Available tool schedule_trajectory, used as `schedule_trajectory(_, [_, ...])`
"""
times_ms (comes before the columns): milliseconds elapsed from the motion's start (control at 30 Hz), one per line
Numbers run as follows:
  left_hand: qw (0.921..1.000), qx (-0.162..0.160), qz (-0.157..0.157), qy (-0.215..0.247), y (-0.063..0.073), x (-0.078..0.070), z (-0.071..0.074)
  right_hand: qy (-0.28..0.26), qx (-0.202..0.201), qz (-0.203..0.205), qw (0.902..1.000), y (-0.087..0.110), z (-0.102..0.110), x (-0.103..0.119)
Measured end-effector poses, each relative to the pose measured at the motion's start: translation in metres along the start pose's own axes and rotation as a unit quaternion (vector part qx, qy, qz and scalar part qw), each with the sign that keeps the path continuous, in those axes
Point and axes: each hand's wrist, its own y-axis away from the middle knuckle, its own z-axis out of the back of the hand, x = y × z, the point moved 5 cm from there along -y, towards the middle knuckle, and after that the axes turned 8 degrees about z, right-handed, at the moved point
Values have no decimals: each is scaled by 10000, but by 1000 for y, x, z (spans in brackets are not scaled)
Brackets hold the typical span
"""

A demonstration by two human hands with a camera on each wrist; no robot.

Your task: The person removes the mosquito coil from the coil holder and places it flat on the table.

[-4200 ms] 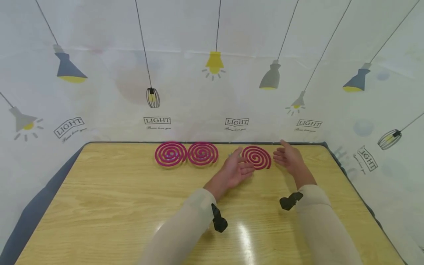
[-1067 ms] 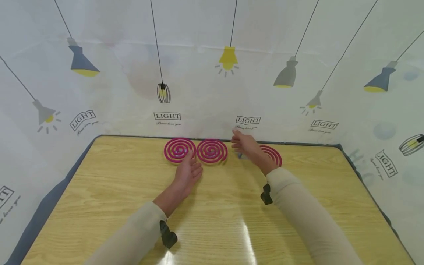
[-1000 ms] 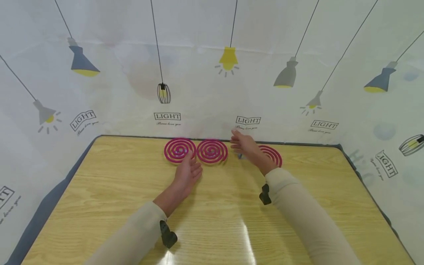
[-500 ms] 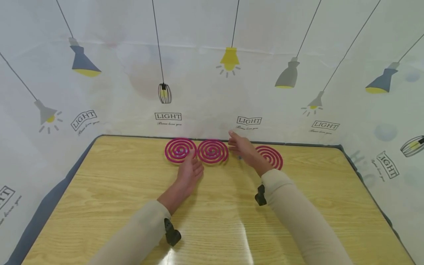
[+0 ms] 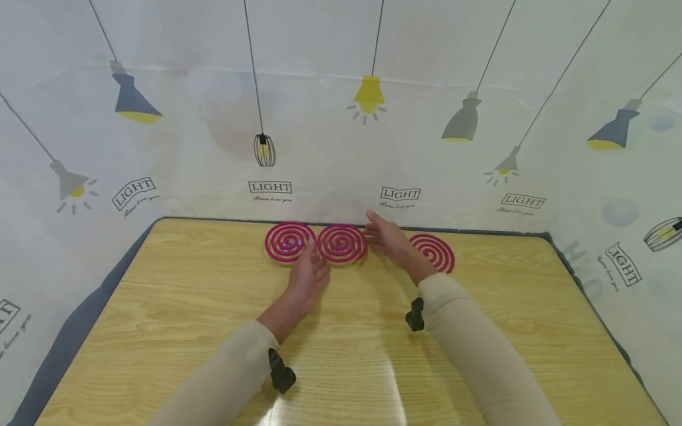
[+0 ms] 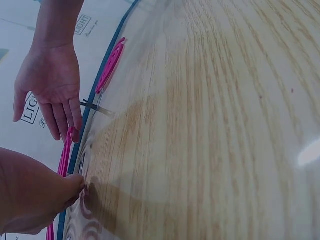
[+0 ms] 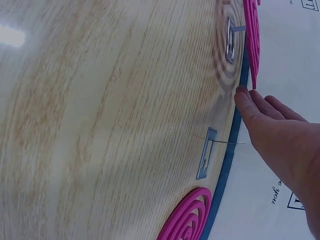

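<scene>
Head view: saw a magenta left coil (image 5: 289, 243), middle coil (image 5: 342, 243) and right coil (image 5: 434, 251) set in a row along the far edge of the wooden table (image 5: 346, 355). Found the left hand (image 5: 308, 281) near the left and middle coils, with fingers loosely bent around nothing; could not tell about any contact. Found the right hand (image 5: 393, 241) just right of the middle coil, with fingers fairly straight, grip relaxed, fingertips touching that coil's end or just beside it. From the right wrist, noted a metal stand (image 7: 230, 30) below the raised middle coil, a second stand (image 7: 212, 133) with a thin wire farther right, and the right coil flat beyond. Compared with about four seconds earlier, found both hands shifted left, away from flanking the right coil; over the last second, noticed only a slight drawing together.
</scene>
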Motion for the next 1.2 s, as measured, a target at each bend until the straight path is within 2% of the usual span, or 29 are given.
schedule_trajectory(467, [9994, 65, 87, 316, -6, -3, -1, 22, -176, 42, 9998, -4, -4, 0])
schedule_trajectory(767, [9995, 122, -101, 273, -3, -4, -2, -49, -135, 103, 9998, -1, -4, 1])
schedule_trajectory(1200, [9997, 146, -200, -8, 3, -7, -7, 13, -87, 168, 9998, 6, 1, 4])
